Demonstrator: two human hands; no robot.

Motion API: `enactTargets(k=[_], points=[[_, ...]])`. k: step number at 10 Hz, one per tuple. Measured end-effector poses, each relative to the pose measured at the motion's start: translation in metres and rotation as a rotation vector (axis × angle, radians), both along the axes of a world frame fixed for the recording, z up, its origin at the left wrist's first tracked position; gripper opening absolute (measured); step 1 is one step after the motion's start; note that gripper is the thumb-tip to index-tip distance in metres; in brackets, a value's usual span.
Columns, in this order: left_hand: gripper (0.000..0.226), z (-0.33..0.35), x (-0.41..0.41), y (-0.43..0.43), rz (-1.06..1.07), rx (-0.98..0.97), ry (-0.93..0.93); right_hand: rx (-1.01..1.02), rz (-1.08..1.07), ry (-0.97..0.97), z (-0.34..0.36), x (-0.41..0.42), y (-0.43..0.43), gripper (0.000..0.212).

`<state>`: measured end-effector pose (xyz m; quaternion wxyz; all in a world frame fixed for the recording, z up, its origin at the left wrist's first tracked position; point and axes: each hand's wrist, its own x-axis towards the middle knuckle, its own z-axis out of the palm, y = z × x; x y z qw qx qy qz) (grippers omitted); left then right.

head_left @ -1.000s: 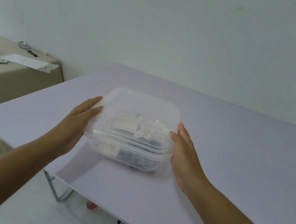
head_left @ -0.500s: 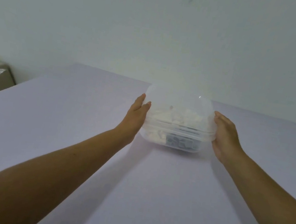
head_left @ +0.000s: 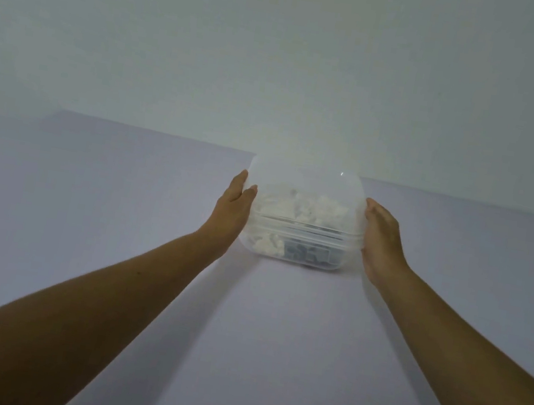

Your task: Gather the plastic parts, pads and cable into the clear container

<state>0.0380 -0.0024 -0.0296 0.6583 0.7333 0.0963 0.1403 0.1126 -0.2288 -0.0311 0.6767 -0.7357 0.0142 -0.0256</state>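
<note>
Resting on the far part of a matte lilac table (head_left: 118, 214): clear container (head_left: 299, 235), rounded-square, of cloudy translucent plastic, ribbed at the rim, lid on. Pressed between left hand (head_left: 231, 209) and right hand (head_left: 379, 240), palms flat on opposite sides, fingers straight (right fingertips partly hidden behind the wall). Inside, lumpy white pieces (head_left: 306, 208) above, dark grey parts (head_left: 306, 254) low at front; cable not distinguishable. Both forearms cut off at the lower edge.
</note>
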Motion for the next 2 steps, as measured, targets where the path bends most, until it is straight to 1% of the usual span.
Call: enactTargets(k=[1,2], points=[[0.054,0.003,-0.003,-0.002,-0.008,0.062,0.035,-0.134,0.029,-0.014,0.007,-0.008,-0.002,0.046],[0.06,0.032,-0.008,-0.003,0.031,0.222,0.079,-0.306,0.106,0.033,0.041,-0.023,-0.005,0.055]])
